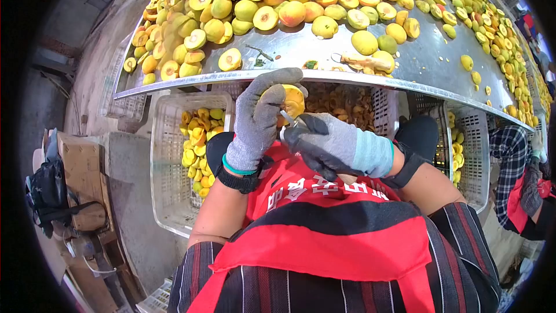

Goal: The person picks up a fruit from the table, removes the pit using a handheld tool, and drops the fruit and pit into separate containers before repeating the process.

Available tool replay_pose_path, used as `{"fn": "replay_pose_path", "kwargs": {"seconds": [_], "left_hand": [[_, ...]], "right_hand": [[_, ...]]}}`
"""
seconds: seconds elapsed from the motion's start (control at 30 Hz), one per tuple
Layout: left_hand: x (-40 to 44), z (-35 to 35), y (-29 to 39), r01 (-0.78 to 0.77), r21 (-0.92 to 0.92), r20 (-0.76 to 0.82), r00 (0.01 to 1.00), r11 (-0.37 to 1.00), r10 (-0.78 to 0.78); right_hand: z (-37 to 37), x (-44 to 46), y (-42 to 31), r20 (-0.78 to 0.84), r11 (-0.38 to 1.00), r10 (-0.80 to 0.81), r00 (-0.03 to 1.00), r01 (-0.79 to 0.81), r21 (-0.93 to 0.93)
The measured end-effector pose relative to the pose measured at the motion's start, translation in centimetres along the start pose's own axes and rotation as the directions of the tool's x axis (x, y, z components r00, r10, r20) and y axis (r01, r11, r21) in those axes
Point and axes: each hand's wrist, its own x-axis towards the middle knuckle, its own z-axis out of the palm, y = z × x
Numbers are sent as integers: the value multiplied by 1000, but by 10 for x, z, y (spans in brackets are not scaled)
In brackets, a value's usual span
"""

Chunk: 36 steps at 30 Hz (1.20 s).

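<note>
Right between the left hand [255, 117] and the right hand [331, 142], there's a yellow fruit piece [294, 102] gripped by the left one, honestly can't tell its long axis, with the right gripping a small metal tool [287, 118] angled toward its near side.

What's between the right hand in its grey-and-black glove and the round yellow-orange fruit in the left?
Only the slim metal tool that the right hand holds, its end at the lower edge of the fruit in the left hand. Nothing else visible.
</note>
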Motion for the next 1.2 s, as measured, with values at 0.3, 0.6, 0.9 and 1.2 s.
{"fn": "replay_pose_path", "kwargs": {"seconds": [0.3,0.6,0.9,1.2], "left_hand": [[0,20,-11,-85,-311,-145,989,947,41],[-4,-14,-31,86,19,-373,925,996,-72],[-24,-145,22,354,757,-413,911,550,-18],[113,-135,-43,294,952,-256,917,86,-307]], "right_hand": [[4,-4,10,335,577,-37,942,-253,776],[-37,-22,47,103,511,79,992,-129,850],[-57,-54,81,-211,758,212,954,-24,652],[-45,-52,46,-195,891,142,971,-39,453]]}}
